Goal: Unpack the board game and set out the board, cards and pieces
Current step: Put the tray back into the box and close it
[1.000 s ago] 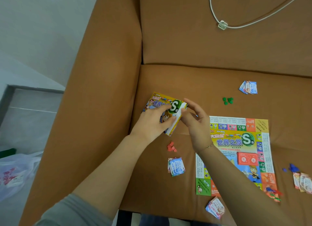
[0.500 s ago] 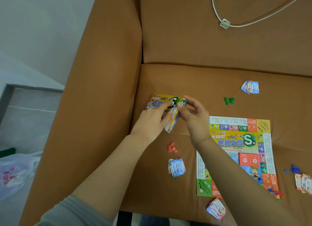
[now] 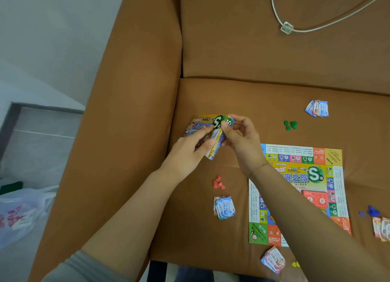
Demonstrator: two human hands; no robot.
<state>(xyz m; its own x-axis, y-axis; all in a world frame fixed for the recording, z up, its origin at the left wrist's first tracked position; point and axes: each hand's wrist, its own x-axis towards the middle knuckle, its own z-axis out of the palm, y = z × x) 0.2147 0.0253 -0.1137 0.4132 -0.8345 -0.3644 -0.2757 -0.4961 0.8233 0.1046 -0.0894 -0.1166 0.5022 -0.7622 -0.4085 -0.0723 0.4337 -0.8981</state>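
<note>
We hold the game box (image 3: 207, 132) over the sofa seat (image 3: 242, 96) at about ten o'clock from the game board (image 3: 316, 176). Our left hand (image 3: 190, 150) grips its front; our right hand (image 3: 240, 140) pinches the end flap (image 3: 229, 121). Card stacks (image 3: 224, 207) and red pieces (image 3: 219, 182) lie nearby.

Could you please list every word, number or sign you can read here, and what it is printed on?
"世界之旅": game board, centre title.
"S": green badge on the board.
"S": green badge on the game box, held by the left hand and right hand.
Board squares and card stacks: too small to read.
</note>
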